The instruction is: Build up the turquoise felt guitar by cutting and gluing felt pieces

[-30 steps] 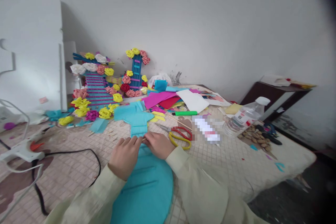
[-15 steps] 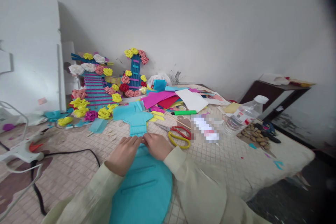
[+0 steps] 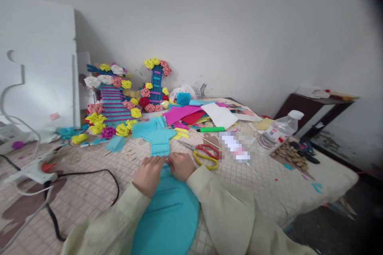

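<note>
A flat turquoise paper-covered shape (image 3: pixel 170 223), rounded at the base with a narrow neck like a stringed instrument, lies in front of me. Raised strips run across its body, and its upper end widens into a crosspiece (image 3: pixel 158 134). My left hand (image 3: pixel 150 173) is closed over the left edge of the neck. From the right, my right hand (image 3: pixel 181 165) grips the neck too, fingers bent and almost touching the left ones. The fingertips hide that bit of paper. Scissors (image 3: pixel 206 157) with red and yellow handles lie just right of my right hand.
Flower-trimmed paper instruments (image 3: pixel 115 103) lean at the back left. Coloured paper sheets (image 3: pixel 184 113), a green marker (image 3: pixel 211 129) and a water bottle (image 3: pixel 277 133) lie or stand beyond my hands. A power strip (image 3: pixel 32 171) with cables is on the left; nuts (image 3: pixel 289 155) lie right.
The view has shifted slightly, so most things sit a little farther right. Both hands stay on the neck, with the left wrist and forearm nearer the paper shape.
</note>
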Action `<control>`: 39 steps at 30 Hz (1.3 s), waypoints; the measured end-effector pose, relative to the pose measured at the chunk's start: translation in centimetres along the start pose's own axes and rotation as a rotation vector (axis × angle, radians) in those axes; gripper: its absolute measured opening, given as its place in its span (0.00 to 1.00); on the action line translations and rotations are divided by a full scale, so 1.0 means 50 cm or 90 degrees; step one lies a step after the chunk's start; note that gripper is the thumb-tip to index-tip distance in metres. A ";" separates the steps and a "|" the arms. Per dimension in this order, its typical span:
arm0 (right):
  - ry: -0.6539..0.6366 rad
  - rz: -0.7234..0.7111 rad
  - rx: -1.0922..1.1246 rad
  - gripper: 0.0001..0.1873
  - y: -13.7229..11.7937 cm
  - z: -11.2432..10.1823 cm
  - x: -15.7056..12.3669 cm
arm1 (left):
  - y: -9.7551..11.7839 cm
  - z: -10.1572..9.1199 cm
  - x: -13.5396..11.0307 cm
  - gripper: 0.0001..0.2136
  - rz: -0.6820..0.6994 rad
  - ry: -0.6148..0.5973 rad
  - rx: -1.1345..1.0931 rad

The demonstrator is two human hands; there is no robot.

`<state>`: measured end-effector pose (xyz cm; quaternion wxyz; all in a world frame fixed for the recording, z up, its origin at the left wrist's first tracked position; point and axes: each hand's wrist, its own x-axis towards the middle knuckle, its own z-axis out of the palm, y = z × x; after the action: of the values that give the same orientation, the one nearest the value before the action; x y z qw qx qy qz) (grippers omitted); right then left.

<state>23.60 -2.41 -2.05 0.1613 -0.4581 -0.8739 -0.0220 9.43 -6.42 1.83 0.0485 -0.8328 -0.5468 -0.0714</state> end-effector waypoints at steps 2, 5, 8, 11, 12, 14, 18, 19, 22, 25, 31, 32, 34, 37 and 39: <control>0.005 0.007 0.000 0.10 0.004 0.002 0.001 | 0.004 0.002 0.003 0.18 -0.008 0.011 -0.001; 0.011 0.019 0.001 0.10 0.007 -0.001 0.002 | 0.009 0.000 0.006 0.17 -0.015 0.023 -0.004; 0.014 0.028 0.005 0.10 0.007 -0.004 0.001 | 0.014 -0.004 0.006 0.17 -0.017 0.032 -0.006; 0.013 0.036 0.010 0.10 0.004 -0.004 0.001 | 0.017 -0.006 0.005 0.17 -0.018 0.040 -0.003; 0.013 0.039 0.011 0.09 0.003 -0.003 0.001 | 0.018 -0.006 0.004 0.18 -0.020 0.042 -0.001; 0.014 0.045 0.013 0.09 0.003 -0.001 0.002 | 0.020 -0.006 0.005 0.18 -0.023 0.044 0.003; 0.015 0.059 0.016 0.09 0.005 0.003 0.002 | 0.024 -0.004 0.008 0.18 -0.029 0.050 0.008; 0.016 0.062 0.017 0.09 0.005 0.004 0.002 | 0.025 -0.004 0.009 0.18 -0.030 0.053 0.009; 0.018 0.068 0.020 0.09 0.005 0.005 0.001 | 0.027 -0.003 0.009 0.18 -0.028 0.062 0.010; 0.020 0.075 0.023 0.08 0.004 0.004 0.000 | 0.028 -0.001 0.011 0.18 -0.031 0.066 0.010; 0.031 0.098 0.036 0.08 0.006 0.004 -0.001 | 0.033 -0.001 0.012 0.18 -0.036 0.080 0.011; 0.034 0.102 0.041 0.08 0.005 0.005 -0.001 | 0.034 0.000 0.012 0.18 -0.037 0.084 0.010; 0.042 0.111 0.054 0.08 0.001 0.006 -0.001 | 0.036 0.003 0.013 0.17 -0.038 0.092 0.005; 0.064 0.138 0.082 0.12 -0.010 0.004 0.004 | 0.036 0.004 0.018 0.17 -0.052 0.106 -0.017; 0.086 0.148 0.108 0.17 -0.015 -0.001 0.007 | 0.028 0.002 0.021 0.17 -0.062 0.118 -0.047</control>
<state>22.82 -2.56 -1.78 0.2595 -0.5385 -0.8007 0.0402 11.13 -6.02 1.90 0.0645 -0.7964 -0.5768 -0.1703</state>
